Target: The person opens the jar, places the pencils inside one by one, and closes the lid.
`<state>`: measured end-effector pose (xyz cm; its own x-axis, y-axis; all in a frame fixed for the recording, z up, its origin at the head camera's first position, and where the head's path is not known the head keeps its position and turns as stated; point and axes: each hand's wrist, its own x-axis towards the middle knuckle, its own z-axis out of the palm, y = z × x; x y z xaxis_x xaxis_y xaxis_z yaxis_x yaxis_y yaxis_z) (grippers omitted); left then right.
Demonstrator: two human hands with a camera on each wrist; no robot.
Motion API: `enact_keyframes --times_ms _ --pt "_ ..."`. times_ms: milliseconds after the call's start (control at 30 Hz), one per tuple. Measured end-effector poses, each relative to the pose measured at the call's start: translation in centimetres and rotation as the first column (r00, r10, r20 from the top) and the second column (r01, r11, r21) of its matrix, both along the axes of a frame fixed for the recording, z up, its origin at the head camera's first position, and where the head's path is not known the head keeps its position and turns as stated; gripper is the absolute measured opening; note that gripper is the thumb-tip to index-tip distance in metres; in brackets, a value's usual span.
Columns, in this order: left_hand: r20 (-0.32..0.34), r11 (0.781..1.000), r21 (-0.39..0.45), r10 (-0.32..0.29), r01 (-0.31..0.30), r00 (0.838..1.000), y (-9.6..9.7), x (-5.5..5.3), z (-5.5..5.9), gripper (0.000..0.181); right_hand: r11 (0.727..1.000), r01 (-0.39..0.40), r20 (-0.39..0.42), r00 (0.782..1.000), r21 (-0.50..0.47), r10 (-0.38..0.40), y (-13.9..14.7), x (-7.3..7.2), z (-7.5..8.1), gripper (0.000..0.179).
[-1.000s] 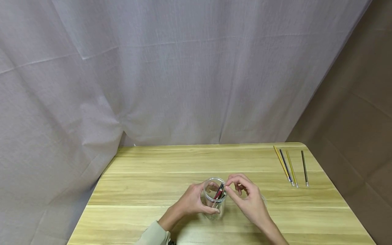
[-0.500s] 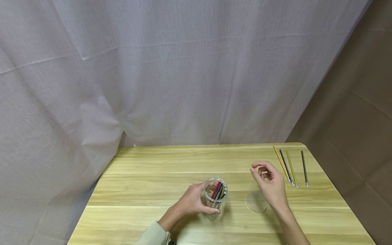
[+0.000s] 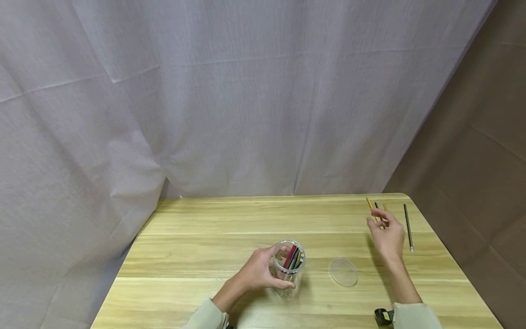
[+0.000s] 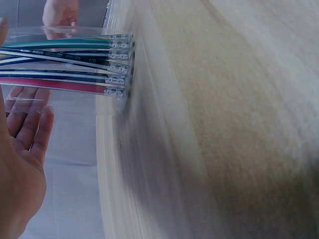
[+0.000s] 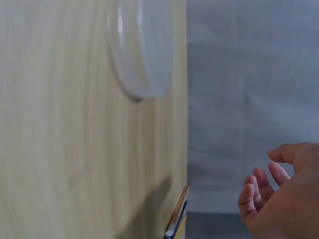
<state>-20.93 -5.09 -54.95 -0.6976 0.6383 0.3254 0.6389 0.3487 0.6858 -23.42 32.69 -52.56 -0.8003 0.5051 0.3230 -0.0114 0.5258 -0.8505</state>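
My left hand (image 3: 260, 269) grips a clear round jar (image 3: 289, 241) around its side, thumb at the front. Several pencils (image 3: 292, 257), one of them red, stand leaning inside it. The left wrist view shows their silver ends at the jar's bottom, with dark, green and red pencils (image 4: 60, 85). At the right, my right hand (image 3: 387, 235) hangs over loose pencils (image 3: 369, 202), its fingers loosely bent and holding nothing. It hides most of a yellow, a dark and an olive pencil. Apart from these lies a black pencil (image 3: 408, 228).
A clear round lid (image 3: 343, 272) lies flat on the wooden table (image 3: 205, 219), between the jar and my right forearm. A black wrist device (image 3: 383, 316) sits by the right sleeve. Grey curtains (image 3: 246, 114) hang behind the table's far edge.
My right hand has moved from the jar's mouth to the right, over the loose pencils, uncovering the lid. The left hand and jar have stayed in place.
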Motion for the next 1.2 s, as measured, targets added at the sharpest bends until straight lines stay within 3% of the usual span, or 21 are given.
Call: enact_keyframes --times_ms 667,1000,1200 --pt "-0.004 1.000 -0.009 0.008 -0.008 1.000 -0.3 0.3 0.2 0.084 0.982 0.150 0.134 0.977 0.112 -0.164 4.6 -6.0 -3.1 0.027" --pt "0.016 1.000 -0.004 -0.006 0.006 1.000 -0.6 1.0 0.5 0.085 0.989 0.111 0.244 0.961 0.099 -0.132 5.3 -6.5 -4.5 0.034" --pt "0.018 1.000 -0.010 -0.002 0.002 1.000 -0.6 1.1 0.5 0.085 0.985 0.093 0.275 0.953 0.144 -0.130 5.3 -6.6 -4.6 0.035"
